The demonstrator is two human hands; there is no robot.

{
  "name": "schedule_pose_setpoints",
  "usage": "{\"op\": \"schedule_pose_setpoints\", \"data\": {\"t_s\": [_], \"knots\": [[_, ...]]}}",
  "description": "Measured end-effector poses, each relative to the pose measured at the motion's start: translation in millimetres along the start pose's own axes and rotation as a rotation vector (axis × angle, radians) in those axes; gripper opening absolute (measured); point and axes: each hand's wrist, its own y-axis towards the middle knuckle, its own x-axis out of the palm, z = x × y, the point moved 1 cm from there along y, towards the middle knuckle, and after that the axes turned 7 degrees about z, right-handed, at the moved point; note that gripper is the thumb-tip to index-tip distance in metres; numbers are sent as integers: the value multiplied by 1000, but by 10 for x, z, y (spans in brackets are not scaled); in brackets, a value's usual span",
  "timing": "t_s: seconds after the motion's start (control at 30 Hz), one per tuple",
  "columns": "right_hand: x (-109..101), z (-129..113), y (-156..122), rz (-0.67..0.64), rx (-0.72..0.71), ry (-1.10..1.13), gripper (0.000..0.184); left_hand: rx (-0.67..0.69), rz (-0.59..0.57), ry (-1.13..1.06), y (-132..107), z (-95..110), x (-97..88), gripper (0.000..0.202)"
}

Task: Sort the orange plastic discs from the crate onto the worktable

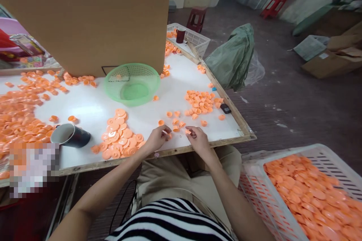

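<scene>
Both hands rest at the near edge of a white table [93,109]. My left hand [157,138] has its fingers curled in a pinch around a small orange part [169,135]. My right hand [198,139] is also curled, fingertips pinching another small orange piece [187,131]. A few loose orange caps [175,120] lie just beyond the fingers. A pile of flat orange discs [120,137] lies left of my left hand. A heap of small orange caps [201,101] sits beyond my right hand.
A green mesh basket [132,83] stands mid-table before a large cardboard sheet [90,19]. A dark cup [70,135] lies tipped at left beside a big spread of orange caps [19,113]. A white crate [308,192] of orange discs sits on the floor right.
</scene>
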Motion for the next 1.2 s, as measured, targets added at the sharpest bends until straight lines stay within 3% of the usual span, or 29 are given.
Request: {"op": "schedule_pose_setpoints", "data": {"t_s": [0.1,0.37,0.47,0.6,0.7,0.83,0.93,1.07,1.2], "knots": [[-49,-21,-5,-53,47,66,25,2,-50,-56,-30,-37,20,18],[-269,24,-75,-57,-5,-203,12,211,100,429,-41,100,24,20],[-211,-33,3,-9,-35,-236,14,232,163,590,100,211,140,22],[-6,-218,223,29,-60,-286,19,214,90,774,256,298,327,23],[124,-310,355,-26,-35,-397,22,229,73,746,280,279,364,19],[168,-296,400,-117,-22,-401,16,246,62,613,247,183,281,14],[137,-242,384,-86,-20,-329,14,294,32,561,207,130,221,14],[92,-206,356,-30,-79,-291,29,394,-29,570,152,132,171,14],[49,-182,348,0,-93,-331,24,457,70,599,164,180,7,18]]}}
